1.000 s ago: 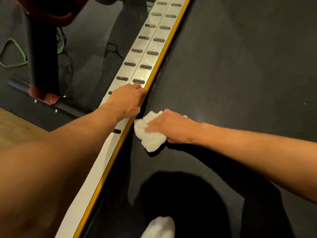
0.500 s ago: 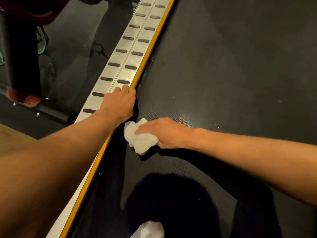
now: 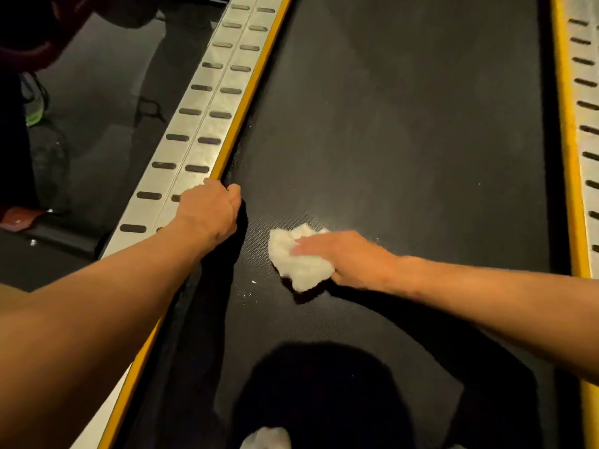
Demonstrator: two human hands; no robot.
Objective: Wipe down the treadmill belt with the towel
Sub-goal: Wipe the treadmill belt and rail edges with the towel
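Clearly the wipe is under way but far from finished. Just inside the silver slotted side rail (image 3: 207,102) with its yellow edge, on the person's left, the crumpled white towel (image 3: 299,265) lies on the black textured treadmill belt (image 3: 405,124). The right hand (image 3: 348,257) presses it down with fingers laid flat across its top, not clenched. The left hand (image 3: 207,210) is curled over that side rail's yellow edge, gripping it as a brace. Small white specks (image 3: 253,282) sit on the belt between the side rail and the towel, so this patch probably needs another pass. The long stretch of belt farther along the side rail shows no sign either way of wiping, so most of the surface seems left to do.
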